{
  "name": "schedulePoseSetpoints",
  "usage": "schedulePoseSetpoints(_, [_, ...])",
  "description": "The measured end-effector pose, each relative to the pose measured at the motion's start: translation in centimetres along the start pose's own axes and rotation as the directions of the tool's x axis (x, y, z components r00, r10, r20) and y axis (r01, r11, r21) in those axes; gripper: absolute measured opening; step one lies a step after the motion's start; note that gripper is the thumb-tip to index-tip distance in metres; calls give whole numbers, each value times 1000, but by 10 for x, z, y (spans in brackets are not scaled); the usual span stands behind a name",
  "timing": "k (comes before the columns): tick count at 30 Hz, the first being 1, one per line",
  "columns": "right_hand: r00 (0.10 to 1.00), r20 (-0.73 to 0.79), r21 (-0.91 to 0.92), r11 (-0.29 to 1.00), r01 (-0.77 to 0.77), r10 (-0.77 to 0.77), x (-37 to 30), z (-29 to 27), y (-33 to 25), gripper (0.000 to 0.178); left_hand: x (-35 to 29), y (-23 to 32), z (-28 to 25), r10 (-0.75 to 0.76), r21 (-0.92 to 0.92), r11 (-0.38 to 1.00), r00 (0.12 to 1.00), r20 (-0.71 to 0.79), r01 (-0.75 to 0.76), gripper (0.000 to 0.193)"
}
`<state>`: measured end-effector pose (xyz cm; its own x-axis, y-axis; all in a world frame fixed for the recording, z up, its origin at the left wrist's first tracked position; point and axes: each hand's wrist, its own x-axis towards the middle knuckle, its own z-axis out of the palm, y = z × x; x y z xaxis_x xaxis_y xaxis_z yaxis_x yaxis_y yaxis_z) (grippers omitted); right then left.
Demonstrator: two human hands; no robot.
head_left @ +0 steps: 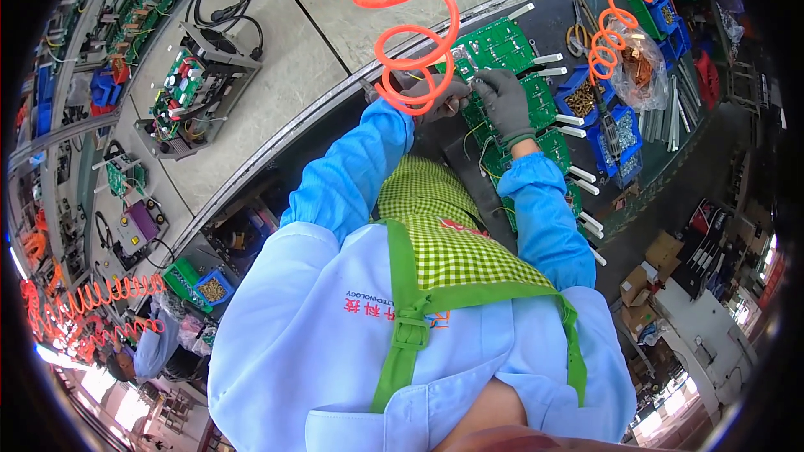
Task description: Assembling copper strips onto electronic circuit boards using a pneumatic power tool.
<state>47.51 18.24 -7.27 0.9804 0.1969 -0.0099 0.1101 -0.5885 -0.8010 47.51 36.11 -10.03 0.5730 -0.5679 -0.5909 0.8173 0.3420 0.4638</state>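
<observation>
1. The right hand (503, 100), in a grey glove, lies palm-down on a green circuit board (501, 43), its fingers curled at the board's near edge; whether they pinch anything, I cannot tell.
2. The left hand (442, 96), also gloved, sits just beside the right, closed around a small tool whose kind is hidden behind an orange coiled hose (414, 29).
3. Right of the hands, blue bins (605, 121) of small brass parts stand on the dark counter (553, 21).
4. Further right hangs a second orange hose (610, 25).
</observation>
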Motion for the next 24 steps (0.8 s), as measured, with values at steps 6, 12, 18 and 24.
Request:
schedulePoseSetpoints(6, [991, -62, -234, 967, 103, -120, -9, 9, 3, 21, -4, 1, 4, 19, -45, 999, 1000, -14, -19, 9])
schedulePoseSetpoints(12, [978, -97, -326, 934, 146, -187, -13, 13, 0, 20, 4, -10, -13, 170, 271, 941, 976, 136, -201, 9])
schedulePoseSetpoints(18, [988, -115, -340, 939, 57, -101, -11, 17, -5, 18, 4, -13, -13, 312, 440, 817, 927, 206, -373, 9])
schedulePoseSetpoints(24, [986, -142, -302, 953, 36, -82, -8, 17, -17, 19, 3, -16, -20, 514, 724, 11, 625, 588, -690, 9])
